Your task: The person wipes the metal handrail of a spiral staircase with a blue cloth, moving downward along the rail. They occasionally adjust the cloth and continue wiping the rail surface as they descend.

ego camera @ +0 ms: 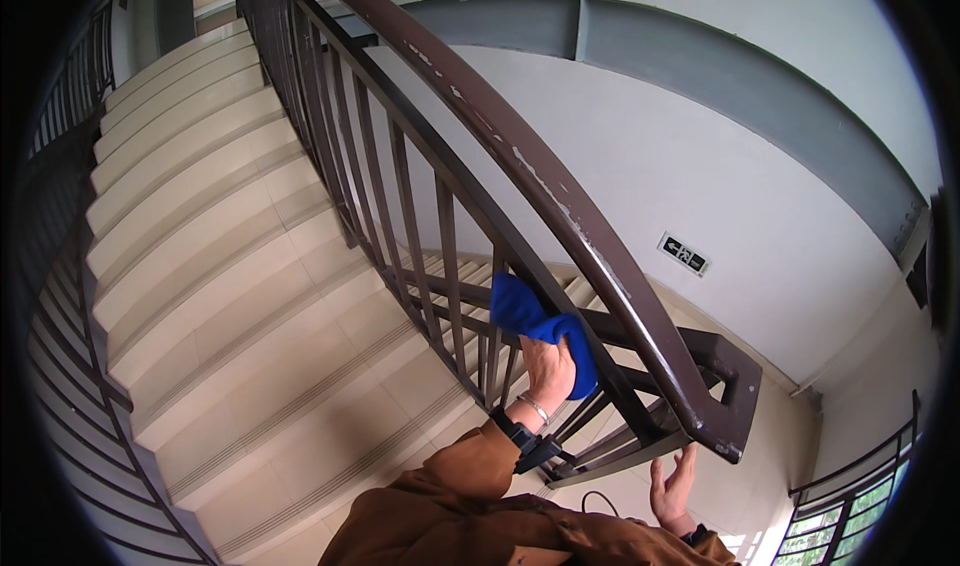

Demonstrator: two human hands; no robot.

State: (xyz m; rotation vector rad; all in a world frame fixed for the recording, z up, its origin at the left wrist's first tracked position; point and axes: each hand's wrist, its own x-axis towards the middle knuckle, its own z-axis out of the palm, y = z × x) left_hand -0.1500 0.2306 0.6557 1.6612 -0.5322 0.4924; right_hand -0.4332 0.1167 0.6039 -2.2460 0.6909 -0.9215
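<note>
A blue cloth (576,348) is in my left hand (549,371), pressed around the dark metal rail (480,213) that runs below the handrail. One end of the cloth hangs over beside the balusters. My right hand (673,487) holds nothing; its fingers are apart and point up near the lower end of the brown handrail (570,198). Whether its fingertips touch the post there I cannot tell. The handrail's paint is chipped in several places along its upper face.
Tiled stairs (300,288) rise at the left towards a door (175,10). A second railing (97,371) bounds their far left side. Another flight shows through the balusters. An exit sign (683,253) is on the white wall, and a barred window (844,517) is at lower right.
</note>
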